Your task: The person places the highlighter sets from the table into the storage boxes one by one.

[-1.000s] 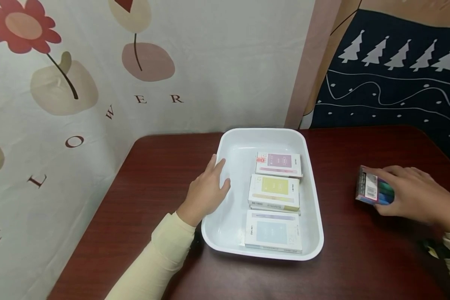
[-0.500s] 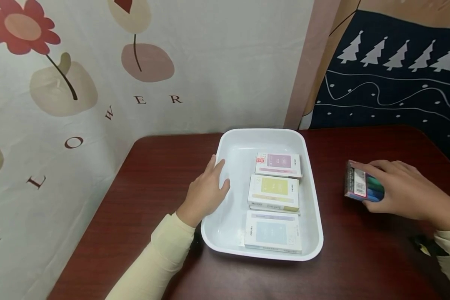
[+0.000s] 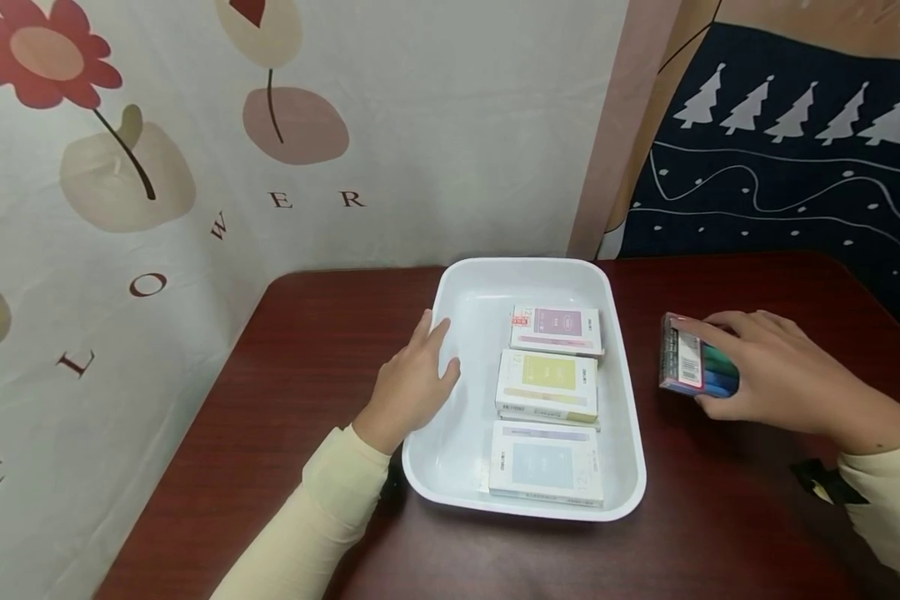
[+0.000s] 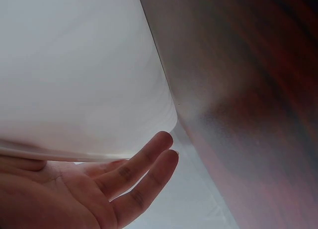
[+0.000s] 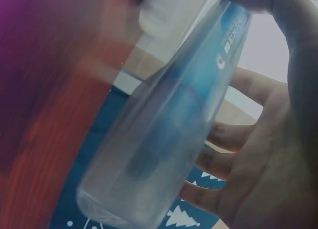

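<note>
My right hand [image 3: 780, 371] grips a clear plastic pack [image 3: 690, 362] with green and blue sticks inside and a barcode label. Thumb and fingers clasp it from opposite sides, right of the white tray [image 3: 450, 450]. A blurred near side of the pack fills much of the right wrist view. On the tray's left rim rests my left hand [image 3: 408, 387], fingers extended and holding nothing; its fingers [image 4: 144, 154] lie along the rim in the left wrist view. Inside the tray lie a purple-labelled box [image 3: 557, 329], a yellow-labelled box [image 3: 547, 383] and a blue-labelled box [image 3: 546, 464].
The dark red table [image 3: 330, 350] extends on both sides of the tray. Behind it hang a white flower-print cloth [image 3: 435, 125] and a navy cloth with white trees [image 3: 787, 183]. Another box edge shows beneath the yellow-labelled box.
My right hand has carried the clear plastic pack leftward and slightly away from me, closer to the tray. The left hand and the boxes have stayed in place.
</note>
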The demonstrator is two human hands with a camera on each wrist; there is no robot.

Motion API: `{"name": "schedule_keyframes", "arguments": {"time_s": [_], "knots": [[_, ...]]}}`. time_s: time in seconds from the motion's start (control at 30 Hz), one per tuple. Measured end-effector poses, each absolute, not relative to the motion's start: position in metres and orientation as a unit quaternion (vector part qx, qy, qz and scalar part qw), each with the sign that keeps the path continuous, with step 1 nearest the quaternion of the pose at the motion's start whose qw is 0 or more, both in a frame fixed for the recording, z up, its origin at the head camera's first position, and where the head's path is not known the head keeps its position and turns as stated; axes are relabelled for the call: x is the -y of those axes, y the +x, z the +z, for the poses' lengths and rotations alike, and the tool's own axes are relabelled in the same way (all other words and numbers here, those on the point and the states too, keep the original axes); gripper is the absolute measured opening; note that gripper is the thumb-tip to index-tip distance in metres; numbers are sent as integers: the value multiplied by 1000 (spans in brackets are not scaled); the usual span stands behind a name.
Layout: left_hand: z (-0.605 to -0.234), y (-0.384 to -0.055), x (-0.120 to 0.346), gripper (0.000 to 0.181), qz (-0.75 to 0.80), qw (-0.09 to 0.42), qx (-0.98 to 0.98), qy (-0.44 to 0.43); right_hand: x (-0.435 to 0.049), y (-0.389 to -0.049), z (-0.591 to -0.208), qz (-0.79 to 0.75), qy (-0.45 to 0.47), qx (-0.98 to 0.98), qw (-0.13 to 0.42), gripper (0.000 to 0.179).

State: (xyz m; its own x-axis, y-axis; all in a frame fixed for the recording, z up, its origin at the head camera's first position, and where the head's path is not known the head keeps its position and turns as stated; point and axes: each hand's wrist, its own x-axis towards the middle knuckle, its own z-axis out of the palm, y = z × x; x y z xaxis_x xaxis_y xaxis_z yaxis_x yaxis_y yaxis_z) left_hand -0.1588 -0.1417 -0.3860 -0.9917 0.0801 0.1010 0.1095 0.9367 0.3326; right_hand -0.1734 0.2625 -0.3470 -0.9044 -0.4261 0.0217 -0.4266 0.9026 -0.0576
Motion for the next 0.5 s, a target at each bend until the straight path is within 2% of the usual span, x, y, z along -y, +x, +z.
{"name": "schedule_keyframes", "arguments": {"time_s": [0.5], "knots": [[-387,-160,142,59,-171,42,983,-46,-234,-177,-338,65,252,965,29,94]]}}
